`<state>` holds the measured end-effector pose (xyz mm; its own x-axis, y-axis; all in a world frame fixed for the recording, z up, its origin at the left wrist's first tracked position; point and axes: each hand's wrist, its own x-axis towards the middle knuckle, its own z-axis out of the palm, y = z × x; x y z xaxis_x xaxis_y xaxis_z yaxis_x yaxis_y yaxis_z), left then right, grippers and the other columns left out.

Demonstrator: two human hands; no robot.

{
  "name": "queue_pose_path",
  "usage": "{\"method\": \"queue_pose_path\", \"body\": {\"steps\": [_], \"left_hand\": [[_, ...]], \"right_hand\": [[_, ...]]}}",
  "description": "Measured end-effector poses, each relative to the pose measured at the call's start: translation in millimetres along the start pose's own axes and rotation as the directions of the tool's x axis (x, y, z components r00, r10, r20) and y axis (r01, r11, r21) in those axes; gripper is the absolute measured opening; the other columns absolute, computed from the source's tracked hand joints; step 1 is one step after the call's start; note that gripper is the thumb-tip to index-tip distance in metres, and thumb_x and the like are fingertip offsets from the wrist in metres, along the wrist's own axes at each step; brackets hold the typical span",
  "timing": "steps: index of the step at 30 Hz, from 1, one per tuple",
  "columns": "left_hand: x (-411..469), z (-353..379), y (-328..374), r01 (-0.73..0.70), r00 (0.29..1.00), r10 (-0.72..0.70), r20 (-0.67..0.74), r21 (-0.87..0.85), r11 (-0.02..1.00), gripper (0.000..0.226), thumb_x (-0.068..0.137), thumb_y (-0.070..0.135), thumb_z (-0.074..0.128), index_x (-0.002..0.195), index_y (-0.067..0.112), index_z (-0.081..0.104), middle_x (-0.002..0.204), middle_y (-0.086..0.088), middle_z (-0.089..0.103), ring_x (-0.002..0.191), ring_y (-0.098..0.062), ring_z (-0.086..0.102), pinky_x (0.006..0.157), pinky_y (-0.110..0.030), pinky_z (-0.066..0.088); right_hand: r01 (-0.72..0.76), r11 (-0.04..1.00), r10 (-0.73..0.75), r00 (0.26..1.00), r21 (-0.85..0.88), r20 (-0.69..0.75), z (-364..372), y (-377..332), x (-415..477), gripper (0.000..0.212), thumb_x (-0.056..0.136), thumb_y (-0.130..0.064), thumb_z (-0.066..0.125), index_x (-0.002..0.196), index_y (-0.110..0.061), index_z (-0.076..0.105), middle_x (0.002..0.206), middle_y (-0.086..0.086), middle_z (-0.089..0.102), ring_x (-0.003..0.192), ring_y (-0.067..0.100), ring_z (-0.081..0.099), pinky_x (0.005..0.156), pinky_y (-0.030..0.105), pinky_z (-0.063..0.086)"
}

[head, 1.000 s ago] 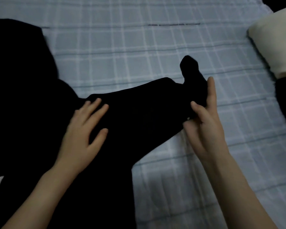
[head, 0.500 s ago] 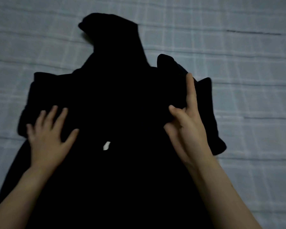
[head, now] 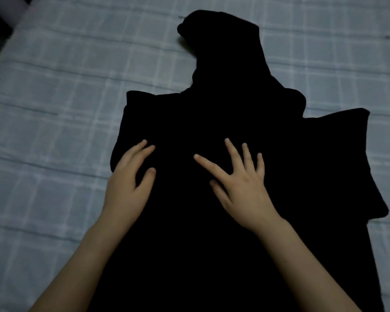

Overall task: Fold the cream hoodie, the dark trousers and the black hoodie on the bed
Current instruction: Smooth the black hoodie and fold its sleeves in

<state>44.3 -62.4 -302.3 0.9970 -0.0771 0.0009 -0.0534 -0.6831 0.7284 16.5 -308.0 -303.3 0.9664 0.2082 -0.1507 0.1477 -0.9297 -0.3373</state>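
Nearest the camera, two bare forearms reach out over the dark cloth of the black hoodie (head: 212, 113), whose near hem runs out of the bottom of the view. The left hand (head: 127, 183) lies flat on the hoodie's left edge, fingers straight and close together, thumb apart. The right hand (head: 241, 190) lies flat on the middle of the body with its fingers splayed wide. Neither hand pinches any cloth; both only press down on it.

The hoodie lies on the checked bed sheet (head: 54, 109) with its long axis running straight away from the person, near to far. Its left side looks folded in to a fairly straight edge. On the right a folded sleeve (head: 347, 158) bulges out past the body, well apart from the right hand.

Farthest off, the hood (head: 225, 46) points away and slightly left, beyond both sets of fingertips. It is more in line with the right hand than the left.

As I judge it, the side folds are nearly made. Whatever comes next — tucking in that right bulge or folding along the length — favours the right hand for the sleeve and needs both hands to move along the near-far axis. The cream hoodie and the dark trousers are not in view.
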Motion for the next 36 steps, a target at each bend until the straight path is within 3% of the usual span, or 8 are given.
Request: {"method": "queue_pose_path", "body": {"steps": [5,8,11,15,20,24,29,36], "left_hand": [[22.5,-8.8,34.1,-0.109,0.993,0.106,-0.056,-0.038,0.993,0.047,0.088,0.042,0.056,0.133,0.028,0.056,0.132,0.012,0.054,0.122,-0.01,0.053,0.103,-0.029,0.043],[56.5,23.9,63.4,0.031,0.998,-0.018,0.058,-0.233,0.972,0.076,0.077,0.06,0.065,0.145,0.044,0.034,0.144,0.005,0.041,0.128,-0.014,0.048,0.105,-0.032,0.042],[81.7,60.2,75.9,0.082,0.993,-0.066,0.096,-0.172,0.982,0.072,0.085,0.041,0.071,0.148,0.034,0.037,0.141,-0.004,0.045,0.129,-0.022,0.047,0.108,-0.034,0.041],[82.4,50.6,66.4,0.011,0.989,-0.034,-0.143,-0.159,0.987,0.044,0.086,0.011,0.072,0.128,0.018,0.065,0.117,0.004,0.058,0.112,-0.009,0.057,0.092,0.0,0.034],[50.9,-5.4,35.5,-0.041,0.935,0.044,-0.351,0.014,0.999,0.04,0.084,0.009,0.071,0.123,0.017,0.067,0.113,0.003,0.062,0.104,0.003,0.053,0.093,0.0,0.031],[43.8,-14.1,13.9,0.292,0.951,-0.247,-0.189,0.271,0.917,0.046,0.09,0.015,0.066,0.135,0.015,0.058,0.131,-0.023,0.05,0.121,-0.042,0.045,0.107,-0.042,0.033],[67.9,22.4,42.8,-0.198,0.938,0.32,-0.135,0.549,0.812,0.052,0.092,0.027,0.049,0.143,0.018,0.048,0.149,-0.017,0.041,0.135,-0.039,0.036,0.111,-0.055,0.024],[85.2,66.3,13.0,-0.242,0.966,0.123,0.226,0.639,0.73,0.058,0.099,0.04,0.025,0.155,0.023,0.03,0.155,-0.011,0.039,0.147,-0.027,0.029,0.122,-0.047,0.012]], "right_hand": [[0.033,0.898,0.087,0.964,0.439,-0.25,-20.8,8.2,-16.7,0.053,0.096,-0.02,0.046,0.147,-0.034,0.042,0.156,0.0,0.036,0.148,0.021,0.029,0.119,0.057,0.023],[-0.147,0.957,0.236,0.895,0.248,-0.378,-26.0,31.2,-3.4,0.053,0.098,-0.029,0.039,0.151,-0.027,0.038,0.156,0.003,0.038,0.147,0.027,0.028,0.119,0.057,0.021],[-0.338,0.94,0.327,0.932,-0.046,-0.158,-17.2,48.3,11.8,0.053,0.105,-0.04,0.022,0.157,-0.037,0.019,0.165,-0.003,0.018,0.153,0.026,0.008,0.122,0.054,0.005],[-0.316,0.946,0.302,0.94,-0.069,-0.161,-15.6,53.7,13.0,0.051,0.105,-0.041,0.026,0.156,-0.036,0.024,0.165,-0.004,0.021,0.153,0.025,0.011,0.121,0.055,0.004],[-0.304,0.947,0.25,0.896,-0.098,-0.366,-33.8,72.8,-5.2,0.054,0.1,-0.046,0.029,0.154,-0.037,0.03,0.161,-0.003,0.03,0.151,0.031,0.018,0.117,0.061,0.007],[-0.448,0.884,0.427,0.89,-0.132,-0.158,-32.2,105.3,-9.8,0.056,0.101,-0.056,0.017,0.156,-0.044,0.017,0.166,-0.008,0.014,0.153,0.032,0.0,0.117,0.066,0.004],[-0.401,0.914,0.376,0.896,-0.065,-0.238,-21.5,124.6,-4.9,0.058,0.098,-0.052,0.024,0.155,-0.041,0.025,0.164,-0.004,0.023,0.151,0.034,0.01,0.117,0.063,0.008],[-0.375,0.927,0.37,0.903,0.021,-0.217,-7.3,137.1,3.3,0.058,0.097,-0.046,0.021,0.153,-0.036,0.032,0.161,-0.006,0.03,0.151,0.02,0.018,0.121,0.05,0.013]]}}
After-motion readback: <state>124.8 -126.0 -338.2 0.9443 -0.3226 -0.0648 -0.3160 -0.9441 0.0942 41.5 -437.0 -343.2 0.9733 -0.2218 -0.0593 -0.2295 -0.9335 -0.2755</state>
